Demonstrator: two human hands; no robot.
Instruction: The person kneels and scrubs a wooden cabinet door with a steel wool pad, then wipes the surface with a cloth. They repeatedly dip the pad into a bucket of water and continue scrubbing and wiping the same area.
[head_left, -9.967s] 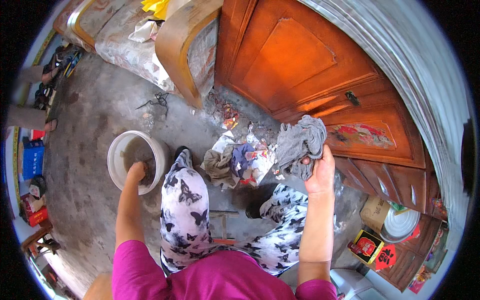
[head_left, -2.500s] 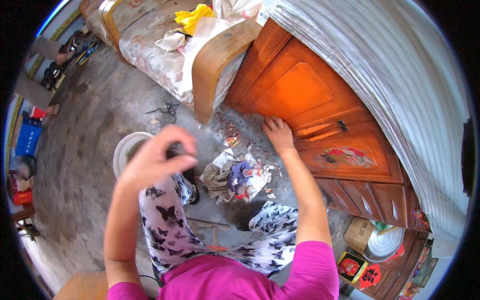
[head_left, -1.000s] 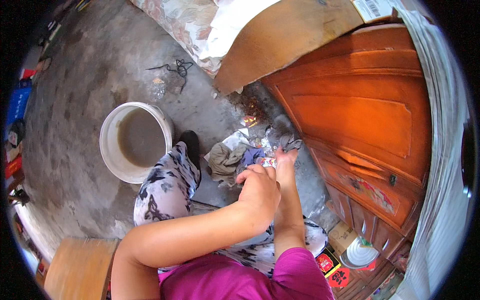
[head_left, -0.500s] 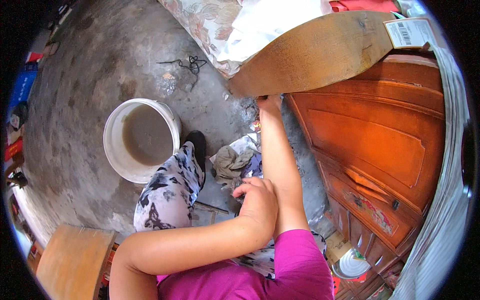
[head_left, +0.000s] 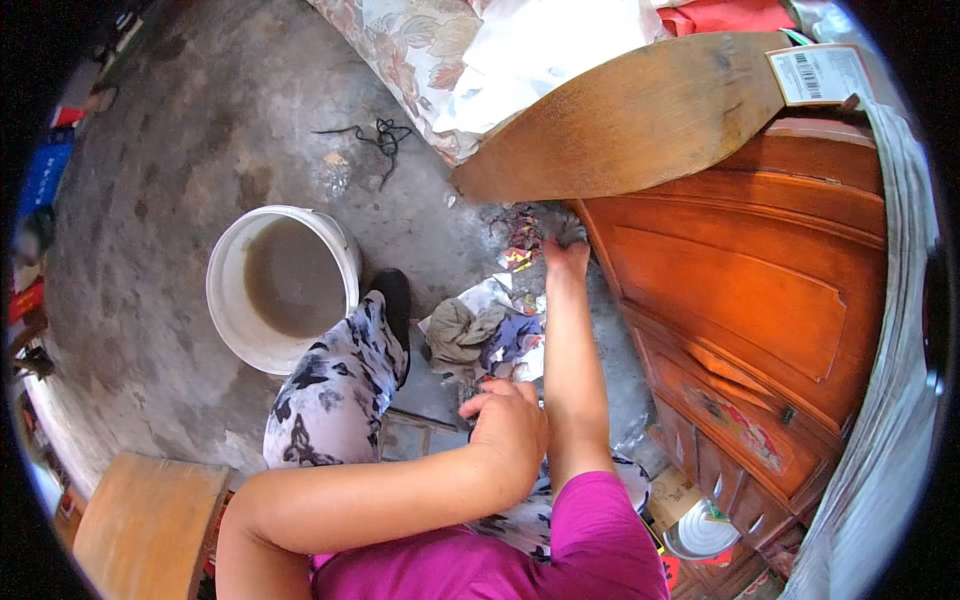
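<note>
My right hand (head_left: 567, 250) reaches down to the floor by the lower corner of the wooden cabinet, just below a curved wooden board (head_left: 620, 120). Its fingers curl toward a dark greyish clump, too unclear to name. Small scraps of debris (head_left: 521, 240) lie beside it. My left hand (head_left: 508, 418) is bent in close to my right forearm, its fingers curled; a dark grey bit shows at the fingertips. In front of it lies a pile with an olive-grey cloth (head_left: 462, 330), a dark blue cloth (head_left: 512, 338) and white scraps.
A white bucket (head_left: 222, 300) of murky water stands left of my foot. The reddish-brown cabinet (head_left: 730, 290) flanks my right side. A black cord (head_left: 385, 137) lies on the concrete floor, near a floral cloth (head_left: 400, 60). A wooden seat (head_left: 150, 525) is at lower left.
My right hand has drawn back from under the curved board toward me and a little right, so the debris beside it now shows. The left hand has shifted slightly nearer my body.
</note>
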